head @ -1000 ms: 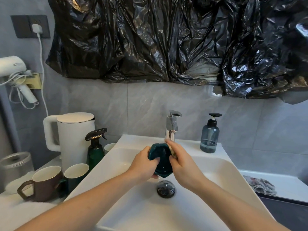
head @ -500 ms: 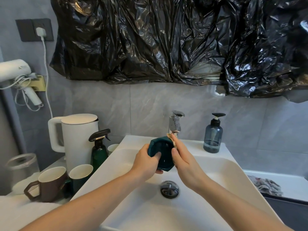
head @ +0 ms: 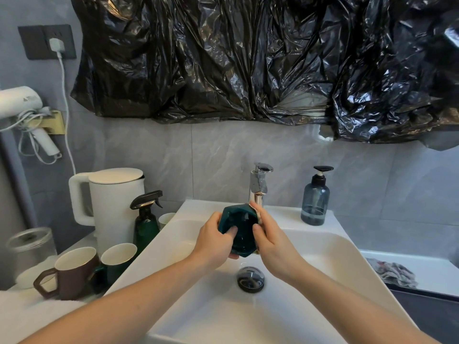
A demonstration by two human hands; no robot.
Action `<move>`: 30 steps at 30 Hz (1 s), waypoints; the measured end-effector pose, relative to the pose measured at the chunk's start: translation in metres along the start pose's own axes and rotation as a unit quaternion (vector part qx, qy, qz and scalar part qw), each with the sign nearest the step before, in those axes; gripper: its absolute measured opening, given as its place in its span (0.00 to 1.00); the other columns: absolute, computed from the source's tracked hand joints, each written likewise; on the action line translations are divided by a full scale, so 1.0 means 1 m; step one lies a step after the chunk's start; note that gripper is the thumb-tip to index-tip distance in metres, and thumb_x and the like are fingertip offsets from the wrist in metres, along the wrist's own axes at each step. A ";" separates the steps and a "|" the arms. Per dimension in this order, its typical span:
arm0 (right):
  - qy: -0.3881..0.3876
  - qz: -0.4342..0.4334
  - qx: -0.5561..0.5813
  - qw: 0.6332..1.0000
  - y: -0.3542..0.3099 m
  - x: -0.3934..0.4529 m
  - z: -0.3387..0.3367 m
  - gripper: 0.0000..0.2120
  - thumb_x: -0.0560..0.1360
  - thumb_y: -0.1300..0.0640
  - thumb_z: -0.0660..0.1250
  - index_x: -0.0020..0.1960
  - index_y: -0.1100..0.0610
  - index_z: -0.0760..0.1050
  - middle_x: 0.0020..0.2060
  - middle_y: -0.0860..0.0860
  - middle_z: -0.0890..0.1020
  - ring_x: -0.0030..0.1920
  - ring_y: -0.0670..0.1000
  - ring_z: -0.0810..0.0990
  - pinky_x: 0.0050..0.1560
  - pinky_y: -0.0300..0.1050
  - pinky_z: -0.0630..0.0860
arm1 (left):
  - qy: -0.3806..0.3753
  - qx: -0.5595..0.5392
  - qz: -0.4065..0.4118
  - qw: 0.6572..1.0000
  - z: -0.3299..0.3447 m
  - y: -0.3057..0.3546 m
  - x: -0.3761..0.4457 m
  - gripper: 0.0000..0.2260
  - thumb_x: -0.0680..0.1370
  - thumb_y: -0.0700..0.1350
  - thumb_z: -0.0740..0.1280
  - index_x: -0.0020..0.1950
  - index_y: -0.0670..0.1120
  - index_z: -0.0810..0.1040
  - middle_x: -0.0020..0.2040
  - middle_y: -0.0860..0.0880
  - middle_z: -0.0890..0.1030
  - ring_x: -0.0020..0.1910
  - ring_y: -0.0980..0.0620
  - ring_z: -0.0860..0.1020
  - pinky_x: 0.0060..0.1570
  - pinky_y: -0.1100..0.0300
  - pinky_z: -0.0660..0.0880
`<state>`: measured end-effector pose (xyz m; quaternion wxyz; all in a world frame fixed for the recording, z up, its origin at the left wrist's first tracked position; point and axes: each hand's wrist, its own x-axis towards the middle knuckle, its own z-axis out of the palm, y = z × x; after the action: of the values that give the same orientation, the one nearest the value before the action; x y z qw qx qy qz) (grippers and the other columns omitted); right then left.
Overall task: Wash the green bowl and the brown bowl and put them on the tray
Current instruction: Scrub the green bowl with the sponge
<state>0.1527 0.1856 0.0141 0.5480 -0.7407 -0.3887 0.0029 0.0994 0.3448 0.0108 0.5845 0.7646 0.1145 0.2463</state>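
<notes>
Green bowl, tipped with its opening toward the camera, held over the sink just below the tap. Left hand grips the rim, thumb inside. Right hand curls round the opposite edge, pressing what looks like a sponge, mostly hidden, against the outside. Good washing would call for turning the bowl so every facet is wiped. Both forearms converge over the sink from below. A brown mug stands left of the sink.

White kettle, spray bottle, soap dispenser, faucet.
</notes>
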 end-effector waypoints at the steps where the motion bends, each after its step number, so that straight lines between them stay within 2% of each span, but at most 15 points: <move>1: -0.001 0.006 0.005 1.000 0.001 0.001 0.001 0.22 0.85 0.51 0.54 0.75 0.32 0.59 0.72 0.43 0.72 0.72 0.45 0.71 0.72 0.55 0.73 | -0.004 -0.001 -0.006 1.000 -0.001 0.000 0.000 0.08 0.85 0.41 0.68 0.62 0.51 0.76 0.60 0.48 0.81 0.56 0.43 0.82 0.38 0.48 0.87; 3: 0.012 0.006 -0.011 1.000 0.001 0.003 0.001 0.22 0.85 0.52 0.55 0.76 0.34 0.60 0.71 0.47 0.73 0.68 0.47 0.74 0.70 0.56 0.75 | -0.016 -0.003 -0.009 1.000 -0.002 0.000 0.000 0.09 0.84 0.42 0.68 0.61 0.54 0.76 0.61 0.48 0.81 0.57 0.43 0.82 0.39 0.47 0.87; 6: 0.039 -0.005 -0.061 0.997 -0.003 0.002 -0.004 0.23 0.86 0.57 0.57 0.79 0.43 0.63 0.70 0.45 0.73 0.69 0.47 0.73 0.72 0.50 0.73 | -0.019 0.037 0.037 0.998 -0.002 -0.002 0.001 0.10 0.83 0.42 0.71 0.60 0.56 0.76 0.57 0.52 0.82 0.55 0.48 0.83 0.41 0.50 0.87; 8: 0.037 -0.021 -0.097 0.994 -0.006 0.001 -0.007 0.22 0.85 0.58 0.58 0.78 0.45 0.66 0.71 0.43 0.72 0.70 0.44 0.71 0.74 0.45 0.71 | -0.006 0.106 0.073 0.992 -0.002 -0.004 0.004 0.13 0.80 0.44 0.74 0.60 0.56 0.77 0.55 0.56 0.83 0.55 0.52 0.82 0.50 0.53 0.85; 10: 0.036 -0.038 -0.125 0.991 -0.006 0.002 -0.008 0.21 0.85 0.58 0.59 0.77 0.46 0.69 0.72 0.41 0.71 0.72 0.43 0.70 0.75 0.45 0.69 | 0.002 0.143 0.070 0.987 -0.002 -0.006 0.006 0.13 0.78 0.45 0.76 0.59 0.56 0.79 0.52 0.57 0.84 0.54 0.54 0.82 0.57 0.52 0.83; 12: 0.033 -0.038 -0.116 0.992 -0.006 0.002 -0.008 0.22 0.85 0.57 0.59 0.78 0.45 0.68 0.74 0.40 0.69 0.73 0.43 0.69 0.75 0.45 0.69 | 0.010 0.140 0.043 0.989 -0.002 -0.006 0.007 0.11 0.78 0.45 0.76 0.58 0.52 0.80 0.51 0.54 0.84 0.53 0.52 0.82 0.57 0.49 0.83; 14: 0.014 -0.014 -0.081 0.996 -0.008 -0.001 -0.007 0.23 0.86 0.55 0.58 0.80 0.42 0.62 0.74 0.43 0.70 0.72 0.45 0.70 0.72 0.42 0.72 | 0.024 0.124 0.025 0.992 -0.005 -0.006 0.009 0.10 0.78 0.45 0.76 0.58 0.50 0.79 0.52 0.53 0.84 0.54 0.49 0.82 0.54 0.52 0.83; 17: -0.023 0.026 -0.014 0.999 -0.018 -0.006 -0.003 0.23 0.87 0.53 0.54 0.76 0.32 0.56 0.62 0.44 0.78 0.61 0.51 0.79 0.55 0.34 0.79 | 0.045 0.063 0.001 0.997 -0.006 -0.001 0.006 0.11 0.81 0.43 0.73 0.60 0.51 0.76 0.54 0.53 0.81 0.55 0.50 0.79 0.35 0.71 0.76; 18: -0.019 0.018 -0.006 1.000 -0.021 -0.006 -0.002 0.23 0.87 0.54 0.54 0.73 0.29 0.57 0.63 0.43 0.78 0.62 0.49 0.79 0.57 0.35 0.79 | 0.045 0.045 -0.003 0.998 -0.006 0.000 0.006 0.12 0.82 0.43 0.73 0.63 0.50 0.76 0.56 0.52 0.81 0.55 0.51 0.78 0.32 0.72 0.75; 19: -0.008 0.002 -0.009 1.000 -0.022 -0.006 -0.001 0.23 0.87 0.54 0.54 0.72 0.29 0.57 0.68 0.41 0.75 0.68 0.46 0.75 0.66 0.38 0.76 | 0.040 0.033 -0.002 0.999 -0.005 0.000 0.006 0.13 0.82 0.43 0.72 0.65 0.50 0.75 0.57 0.52 0.81 0.56 0.51 0.78 0.31 0.72 0.74; 21: 0.014 -0.031 -0.052 0.998 -0.020 -0.004 0.001 0.24 0.87 0.55 0.54 0.79 0.37 0.57 0.77 0.39 0.64 0.77 0.39 0.62 0.79 0.44 0.62 | 0.028 0.008 0.005 1.000 -0.002 0.001 0.006 0.14 0.82 0.42 0.72 0.66 0.50 0.76 0.59 0.51 0.81 0.57 0.51 0.79 0.32 0.72 0.75; 24: 0.024 -0.038 -0.086 0.995 -0.014 0.000 -0.002 0.24 0.87 0.55 0.54 0.82 0.44 0.57 0.80 0.39 0.59 0.79 0.36 0.55 0.81 0.42 0.54 | 0.023 0.018 0.004 1.000 0.002 0.000 0.007 0.12 0.81 0.42 0.73 0.62 0.52 0.76 0.57 0.51 0.82 0.55 0.51 0.81 0.35 0.71 0.75; 27: -0.014 -0.001 -0.019 1.000 -0.010 -0.003 -0.004 0.24 0.87 0.54 0.52 0.81 0.41 0.55 0.75 0.39 0.69 0.75 0.41 0.67 0.73 0.35 0.67 | 0.031 -0.006 -0.011 0.999 0.001 0.001 0.005 0.11 0.82 0.43 0.72 0.61 0.52 0.75 0.56 0.51 0.81 0.50 0.55 0.79 0.32 0.72 0.75; 29: -0.043 0.013 0.017 0.999 -0.011 -0.005 -0.002 0.22 0.88 0.54 0.52 0.79 0.37 0.57 0.68 0.39 0.76 0.67 0.40 0.75 0.62 0.32 0.74 | 0.042 -0.032 -0.018 0.998 -0.002 0.000 0.007 0.12 0.82 0.44 0.72 0.64 0.51 0.74 0.59 0.51 0.81 0.53 0.53 0.79 0.36 0.71 0.74; 30: -0.038 0.010 0.016 0.999 -0.011 -0.005 -0.001 0.22 0.88 0.55 0.52 0.76 0.34 0.59 0.67 0.39 0.77 0.66 0.40 0.77 0.61 0.33 0.75 | 0.044 -0.032 -0.016 0.998 -0.003 0.000 0.007 0.14 0.83 0.43 0.71 0.66 0.50 0.74 0.60 0.51 0.80 0.55 0.52 0.78 0.38 0.71 0.74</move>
<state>0.1435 0.1829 0.0215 0.5448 -0.7348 -0.4018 0.0432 0.1038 0.3503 0.0134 0.6069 0.7319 0.1445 0.2742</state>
